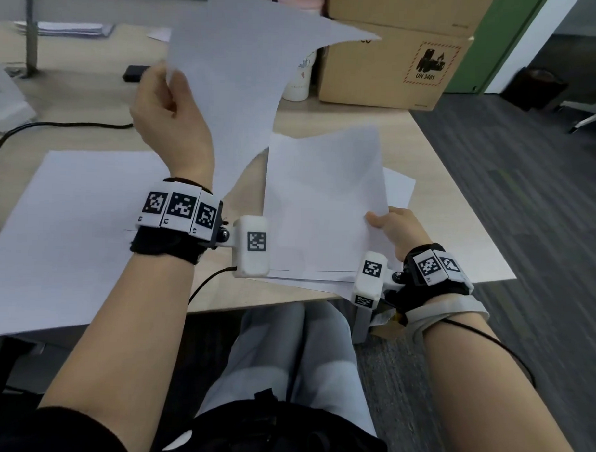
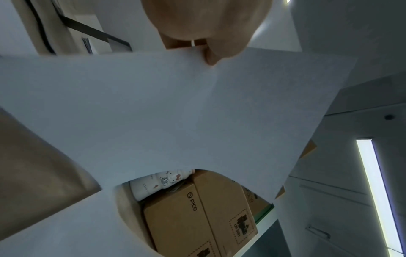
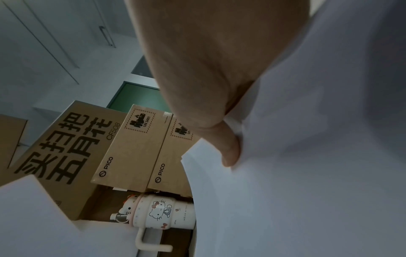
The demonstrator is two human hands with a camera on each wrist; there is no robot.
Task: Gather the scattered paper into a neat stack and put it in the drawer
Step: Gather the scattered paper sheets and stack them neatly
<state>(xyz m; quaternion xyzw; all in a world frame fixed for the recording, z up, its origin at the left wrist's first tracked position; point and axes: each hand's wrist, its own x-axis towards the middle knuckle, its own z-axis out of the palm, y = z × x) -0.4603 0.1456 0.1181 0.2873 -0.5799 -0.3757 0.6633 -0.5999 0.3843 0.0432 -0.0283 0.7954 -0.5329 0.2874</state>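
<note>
Left grip: the left hand [image 1: 170, 115] pinches one raised sheet [image 1: 234, 71] by its edge, likely to carry it across.
Right grip: the right hand [image 1: 399, 231] holds the gathered stack [image 1: 324, 206], thumb on top, steadying it.
Loose sheet [image 1: 73, 224]: flat on the worktop [image 1: 443, 197], uncollected.
Drawer: unseen.

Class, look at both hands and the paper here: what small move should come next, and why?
Probably lower the sheet pinched in the left hand onto the pile that the right hand grips at the desk edge. The sheet hangs in the air just above and left of that pile.
</note>
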